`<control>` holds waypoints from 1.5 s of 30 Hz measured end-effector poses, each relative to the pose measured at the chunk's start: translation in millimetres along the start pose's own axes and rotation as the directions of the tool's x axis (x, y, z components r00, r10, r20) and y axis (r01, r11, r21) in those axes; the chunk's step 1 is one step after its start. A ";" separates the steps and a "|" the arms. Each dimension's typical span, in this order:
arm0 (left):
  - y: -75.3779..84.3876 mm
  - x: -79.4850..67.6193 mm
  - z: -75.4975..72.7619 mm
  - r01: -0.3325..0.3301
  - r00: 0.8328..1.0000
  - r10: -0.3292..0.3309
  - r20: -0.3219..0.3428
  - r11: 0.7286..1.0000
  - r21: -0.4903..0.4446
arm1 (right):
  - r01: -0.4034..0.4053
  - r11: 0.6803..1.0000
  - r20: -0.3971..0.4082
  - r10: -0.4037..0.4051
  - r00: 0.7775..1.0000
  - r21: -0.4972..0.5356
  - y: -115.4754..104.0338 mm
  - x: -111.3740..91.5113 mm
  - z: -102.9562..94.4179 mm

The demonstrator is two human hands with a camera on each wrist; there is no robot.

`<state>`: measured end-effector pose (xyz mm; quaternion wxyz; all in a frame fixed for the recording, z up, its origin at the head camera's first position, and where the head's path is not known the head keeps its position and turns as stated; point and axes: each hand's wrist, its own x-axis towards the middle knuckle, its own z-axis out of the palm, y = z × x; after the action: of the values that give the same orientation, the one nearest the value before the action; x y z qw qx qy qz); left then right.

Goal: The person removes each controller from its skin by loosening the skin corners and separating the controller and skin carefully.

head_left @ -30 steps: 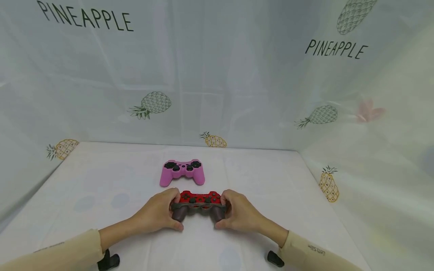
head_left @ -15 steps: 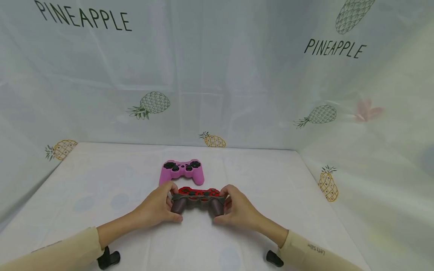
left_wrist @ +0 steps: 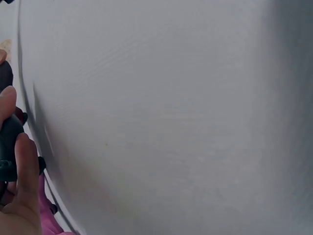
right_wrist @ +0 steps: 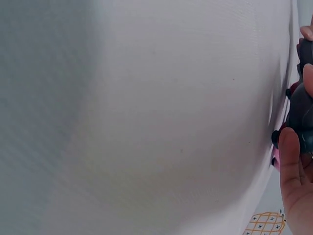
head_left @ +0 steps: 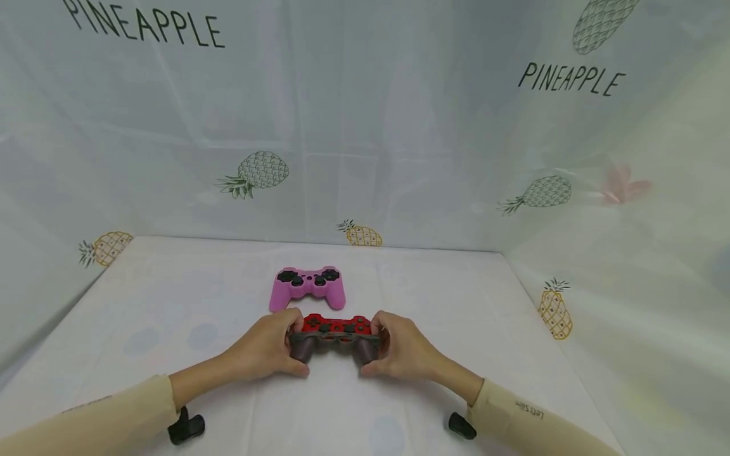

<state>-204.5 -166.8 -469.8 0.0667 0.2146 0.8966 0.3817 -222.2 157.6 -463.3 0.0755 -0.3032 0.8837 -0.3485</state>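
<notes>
A red game controller (head_left: 336,325) with dark grips and a dark underside is held between both hands at the middle of the table. My left hand (head_left: 265,346) grips its left end, thumb at the lower grip and fingers at the upper edge. On the other end, my right hand (head_left: 405,347) grips it the same way. Its face and buttons are visible from the head. Just beyond it lies a pink game controller (head_left: 308,290) with black buttons, close to my left fingertips. At the edges of both wrist views, the held controller's dark underside (left_wrist: 9,134) is partly cut off.
White cloth covers the table (head_left: 445,297). Behind it and at the sides hangs a pale curtain (head_left: 399,126) printed with pineapples. Black wrist-worn devices, such as the left device (head_left: 187,427), sit below the sleeves.
Both hands have carried the red controller slightly away from me, toward the pink one. It tilted so its face showed less, then tipped back to show more. The pink controller stayed put.
</notes>
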 end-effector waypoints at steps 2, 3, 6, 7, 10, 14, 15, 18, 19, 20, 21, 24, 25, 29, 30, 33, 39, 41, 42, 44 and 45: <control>0.5 0.8 -0.3 0.005 1.000 -0.005 -0.005 1.000 0.007 | -0.006 1.000 0.001 0.006 1.000 -0.005 -0.2 0.3 -0.8; 0.6 1.2 -0.4 0.007 1.000 -0.007 -0.005 1.000 0.009 | -0.006 1.000 0.001 0.006 1.000 -0.009 0.1 0.6 -1.0; 0.8 1.8 -0.3 0.017 1.000 -0.017 0.002 1.000 -0.002 | -0.011 1.000 0.003 0.011 1.000 -0.024 0.3 1.1 -1.2; 0.6 2.0 -0.1 0.023 1.000 -0.023 0.002 1.000 -0.008 | -0.014 1.000 0.004 0.014 1.000 -0.025 0.4 1.3 -1.2; 0.0 2.6 -0.1 0.053 0.998 -0.053 -0.012 0.998 -0.041 | -0.029 1.000 -0.002 0.029 1.000 -0.011 0.9 1.7 -1.2; -0.5 3.4 -0.8 0.079 0.996 -0.082 -0.037 0.994 -0.071 | -0.047 0.998 -0.016 0.048 0.999 0.037 2.8 2.7 -1.7; -0.4 3.3 -1.0 0.082 0.996 -0.085 -0.037 0.994 -0.075 | -0.051 0.998 -0.016 0.052 0.999 0.044 3.2 2.9 -1.9; -0.6 3.4 -2.0 0.080 0.996 -0.083 -0.028 0.994 -0.074 | -0.050 0.998 -0.004 0.051 0.999 0.043 4.2 4.4 -2.7; -0.6 3.4 -2.3 0.077 0.997 -0.079 -0.026 0.994 -0.076 | -0.054 0.998 0.001 0.054 0.999 0.043 4.1 4.7 -2.9; -0.9 3.4 -2.4 0.071 0.997 -0.073 -0.023 0.994 -0.078 | -0.055 0.998 0.007 0.055 0.998 0.042 4.3 5.1 -3.0; -1.3 3.5 -2.3 0.062 0.998 -0.064 -0.020 0.995 -0.082 | -0.056 0.997 0.012 0.056 0.998 0.043 4.6 5.5 -3.0; -2.8 3.8 -1.5 0.038 0.999 -0.039 -0.019 0.995 -0.092 | -0.060 0.997 0.016 0.059 0.998 0.054 5.1 6.4 -2.9; -3.5 3.9 -1.0 0.028 0.999 -0.030 -0.021 0.995 -0.092 | -0.061 0.997 0.014 0.060 0.998 0.057 5.3 6.7 -2.7; -5.7 4.5 0.4 0.024 0.999 -0.027 -0.042 0.997 -0.075 | -0.050 0.997 -0.004 0.050 0.999 0.060 5.8 7.5 -2.2; -6.2 4.7 0.5 0.026 0.999 -0.029 -0.045 0.997 -0.067 | -0.047 0.997 -0.004 0.047 0.999 0.061 6.0 7.6 -2.2; -6.3 5.2 -0.4 0.013 0.999 -0.015 -0.038 0.999 -0.053 | -0.036 0.997 0.001 0.036 0.999 0.061 5.8 6.8 -2.7; -5.5 5.6 -1.9 -0.011 1.000 0.011 0.000 0.999 -0.036 | -0.017 0.998 0.010 0.017 1.000 0.057 4.9 5.1 -5.3; -5.5 5.2 -1.8 -0.007 1.000 0.007 0.005 0.999 -0.036 | -0.014 0.999 0.011 0.014 1.000 0.049 5.0 4.9 -6.1; -5.7 5.2 -1.8 -0.003 1.000 0.003 0.005 0.999 -0.037 | -0.015 0.999 0.010 0.014 1.000 0.047 5.2 4.9 -6.4; -5.7 5.1 -1.8 0.007 1.000 -0.006 0.004 0.999 -0.046 | -0.020 0.999 0.006 0.019 1.000 0.041 6.3 5.3 -6.6; -6.0 5.2 -1.8 0.014 1.000 -0.013 0.002 0.999 -0.053 | -0.022 0.999 0.001 0.022 1.000 0.041 7.3 5.4 -6.7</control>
<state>-211.7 -169.4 -472.6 0.0755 0.2069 0.8875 0.4047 -232.3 162.3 -462.8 0.0858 -0.2919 0.8796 -0.3657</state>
